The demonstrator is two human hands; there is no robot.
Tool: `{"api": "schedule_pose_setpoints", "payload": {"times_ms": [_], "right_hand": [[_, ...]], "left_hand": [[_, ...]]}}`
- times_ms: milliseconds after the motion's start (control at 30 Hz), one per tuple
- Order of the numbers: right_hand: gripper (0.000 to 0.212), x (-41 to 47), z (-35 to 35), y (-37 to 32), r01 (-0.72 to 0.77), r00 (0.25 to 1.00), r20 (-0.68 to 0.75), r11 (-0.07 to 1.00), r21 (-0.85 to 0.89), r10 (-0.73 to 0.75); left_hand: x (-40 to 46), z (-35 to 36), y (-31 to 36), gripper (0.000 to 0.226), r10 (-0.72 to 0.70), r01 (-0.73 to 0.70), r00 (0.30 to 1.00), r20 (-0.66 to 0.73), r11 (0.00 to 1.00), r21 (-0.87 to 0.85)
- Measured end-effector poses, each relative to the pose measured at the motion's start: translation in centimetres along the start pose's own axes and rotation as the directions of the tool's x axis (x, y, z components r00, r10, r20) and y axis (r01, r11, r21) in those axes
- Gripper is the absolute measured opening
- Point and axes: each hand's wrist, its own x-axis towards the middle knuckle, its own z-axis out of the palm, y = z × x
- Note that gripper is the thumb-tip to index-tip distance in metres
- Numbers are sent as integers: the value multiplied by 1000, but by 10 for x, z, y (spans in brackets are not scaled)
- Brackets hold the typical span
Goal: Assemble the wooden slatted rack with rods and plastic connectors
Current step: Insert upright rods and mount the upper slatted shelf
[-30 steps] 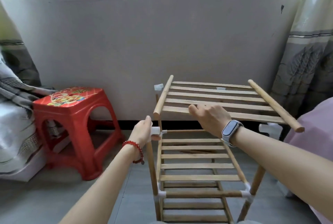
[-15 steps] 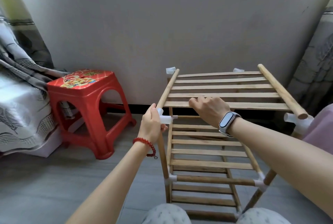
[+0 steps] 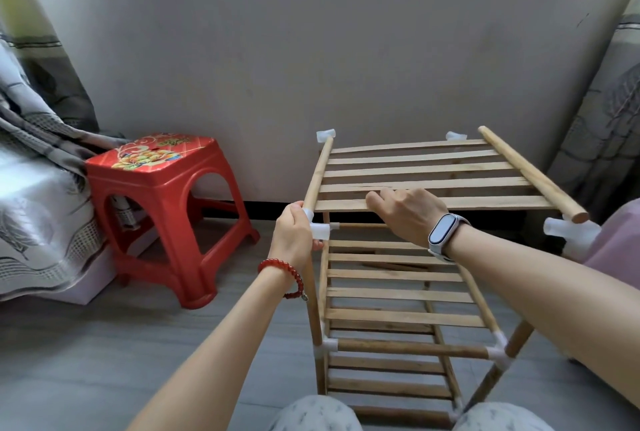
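The wooden rack [image 3: 401, 295] stands on the floor in front of me, its lower slatted shelves joined by white plastic connectors. A loose top slatted shelf [image 3: 426, 171] lies over it, tilted. My left hand [image 3: 294, 233] grips the near left white connector [image 3: 319, 230] where the shelf's left rod [image 3: 318, 174] meets it. My right hand [image 3: 405, 212] holds the shelf's nearest slat, fingers curled over its edge. The near right connector [image 3: 571, 235] sits just below the end of the right rod [image 3: 533, 174], apart from it.
A red plastic stool [image 3: 162, 209] stands left of the rack. A bed with patterned bedding [image 3: 38, 216] is at the far left. A grey wall runs right behind the rack, curtains hang at both sides, and my knees [image 3: 311, 413] are at the bottom edge.
The view tilted down and shifted left. My left hand closed around the near left connector, and the top shelf's left rod end came down to it. My right hand stayed on the near slat.
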Motion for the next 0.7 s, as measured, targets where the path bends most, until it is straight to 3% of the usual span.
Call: {"api": "schedule_pose_setpoints", "payload": {"times_ms": [100, 233, 433, 500, 533, 600, 633, 700], "right_hand": [[24, -1, 2, 0, 14, 1000, -15, 1000, 0, -14], [13, 0, 1, -2, 50, 998, -40, 999, 21, -49], [10, 3, 7, -1, 39, 990, -139, 992, 120, -22], [12, -1, 8, -1, 5, 1000, -18, 982, 189, -2], [20, -4, 6, 0, -42, 991, 131, 974, 223, 12], [41, -11, 2, 8, -195, 905, 417, 949, 247, 78], [44, -17, -3, 13, -245, 879, 464, 937, 247, 107], [36, -32, -20, 26, -341, 900, 373, 896, 285, 224]], "left_hand": [[11, -4, 7, 30, -106, 103, 994, 32, 991, 91], [36, -9, 25, 39, -259, 218, 962, 84, 918, 333], [39, 3, 28, 51, -200, 173, 980, 7, 865, 472], [42, 5, 29, 51, -187, 159, 982, 8, 853, 497], [42, 6, 29, 50, -180, 148, 984, 12, 845, 514], [42, 7, 29, 48, -164, 130, 986, 15, 830, 543], [42, 8, 29, 46, -163, 127, 987, 16, 824, 552], [42, 6, 28, 44, -169, 133, 986, 9, 808, 574]]}}
